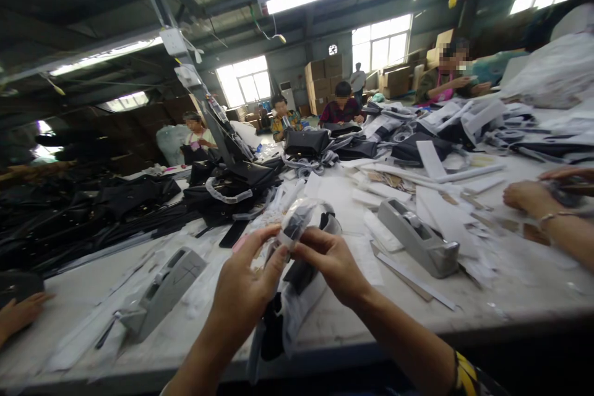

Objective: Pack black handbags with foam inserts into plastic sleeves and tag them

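A black strap wrapped in clear plastic film [297, 226] is held up between both my hands above the near edge of the long white worktable [510, 284]. My left hand [245, 288] pinches the wrapped piece from the left with thumb and fingers. My right hand [331, 263] grips it from the right, fingers closed on the film. The wrapped strap hangs down past the table's edge [285, 322].
Grey tape dispensers stand at left [160, 291] and right [417, 238] of my hands. Black bags [232, 189] and white paper strips [436, 164] cover the table. A co-worker's hands [538, 198] work at the right, another hand [21, 312] at far left; several people sit farther back.
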`<move>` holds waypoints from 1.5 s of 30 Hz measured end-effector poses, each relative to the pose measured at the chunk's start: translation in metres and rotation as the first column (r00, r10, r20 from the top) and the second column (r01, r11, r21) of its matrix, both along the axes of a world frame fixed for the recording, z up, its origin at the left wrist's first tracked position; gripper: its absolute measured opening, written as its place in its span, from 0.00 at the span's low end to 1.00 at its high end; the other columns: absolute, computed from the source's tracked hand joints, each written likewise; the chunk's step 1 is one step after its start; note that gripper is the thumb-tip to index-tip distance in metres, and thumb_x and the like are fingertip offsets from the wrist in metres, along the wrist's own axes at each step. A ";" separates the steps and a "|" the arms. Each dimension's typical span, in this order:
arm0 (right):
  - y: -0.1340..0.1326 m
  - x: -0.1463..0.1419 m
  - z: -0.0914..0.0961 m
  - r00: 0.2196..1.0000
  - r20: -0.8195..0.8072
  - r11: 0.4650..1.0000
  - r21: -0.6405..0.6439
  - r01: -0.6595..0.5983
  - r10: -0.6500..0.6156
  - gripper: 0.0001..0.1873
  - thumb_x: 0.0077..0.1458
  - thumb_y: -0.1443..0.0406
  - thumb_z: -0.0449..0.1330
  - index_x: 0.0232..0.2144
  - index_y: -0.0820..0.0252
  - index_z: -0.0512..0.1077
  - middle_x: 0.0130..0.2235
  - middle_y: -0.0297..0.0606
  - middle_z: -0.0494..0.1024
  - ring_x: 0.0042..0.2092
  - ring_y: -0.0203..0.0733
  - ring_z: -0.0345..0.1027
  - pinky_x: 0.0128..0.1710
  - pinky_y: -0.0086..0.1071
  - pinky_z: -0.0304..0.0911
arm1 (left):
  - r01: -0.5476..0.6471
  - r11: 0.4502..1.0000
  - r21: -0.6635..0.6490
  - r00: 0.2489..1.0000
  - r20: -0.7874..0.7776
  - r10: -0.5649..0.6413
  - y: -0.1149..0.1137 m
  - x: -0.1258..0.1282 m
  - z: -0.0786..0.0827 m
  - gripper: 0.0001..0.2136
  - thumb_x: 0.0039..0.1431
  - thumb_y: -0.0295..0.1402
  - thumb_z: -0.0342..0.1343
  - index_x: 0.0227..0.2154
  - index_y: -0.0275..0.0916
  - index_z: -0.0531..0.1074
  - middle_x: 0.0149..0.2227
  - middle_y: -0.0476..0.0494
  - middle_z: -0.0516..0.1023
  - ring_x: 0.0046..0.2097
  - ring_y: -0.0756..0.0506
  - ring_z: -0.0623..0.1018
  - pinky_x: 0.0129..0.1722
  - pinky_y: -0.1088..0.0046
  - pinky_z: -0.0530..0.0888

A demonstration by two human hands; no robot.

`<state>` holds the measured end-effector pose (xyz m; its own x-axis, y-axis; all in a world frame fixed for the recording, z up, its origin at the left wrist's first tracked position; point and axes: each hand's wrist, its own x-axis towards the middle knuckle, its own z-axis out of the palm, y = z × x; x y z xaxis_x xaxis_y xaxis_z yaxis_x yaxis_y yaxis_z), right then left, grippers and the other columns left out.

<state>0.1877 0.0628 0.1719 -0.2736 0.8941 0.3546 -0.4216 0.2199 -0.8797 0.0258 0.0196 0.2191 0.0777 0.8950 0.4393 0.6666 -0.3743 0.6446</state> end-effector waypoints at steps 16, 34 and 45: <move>0.032 0.197 -0.067 0.158 0.640 0.550 0.476 0.687 -0.752 0.13 0.55 0.62 0.64 0.42 0.60 0.80 0.57 0.47 0.73 0.61 0.52 0.63 0.65 0.44 0.51 | 0.088 0.920 -0.382 0.730 0.653 0.201 0.020 -0.003 -0.009 0.32 0.38 0.50 0.72 0.48 0.48 0.71 0.46 0.49 0.80 0.40 0.46 0.81 0.33 0.81 0.77; 0.006 0.283 -0.074 0.515 0.549 0.570 -0.083 0.817 -0.658 0.21 0.47 0.48 0.66 0.30 0.60 0.82 0.53 0.46 0.78 0.59 0.51 0.67 0.60 0.40 0.61 | 0.071 0.923 -0.379 0.729 0.651 0.211 0.036 -0.013 -0.027 0.31 0.36 0.50 0.73 0.46 0.50 0.74 0.48 0.49 0.78 0.44 0.45 0.80 0.33 0.82 0.78; -0.020 0.280 -0.142 0.528 0.514 0.458 -0.268 0.848 -0.676 0.24 0.36 0.51 0.75 0.29 0.65 0.80 0.28 0.43 0.81 0.22 0.35 0.68 0.24 0.31 0.70 | 0.078 0.922 -0.380 0.718 0.663 0.212 0.032 -0.010 -0.025 0.28 0.38 0.49 0.73 0.45 0.50 0.74 0.43 0.51 0.79 0.41 0.46 0.79 0.31 0.83 0.77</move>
<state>0.4674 0.0428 0.0301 0.5941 0.7992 -0.0915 0.0114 -0.1221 -0.9925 0.0157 0.0520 0.1937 -0.1781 0.9840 -0.0053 0.0033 0.0059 1.0000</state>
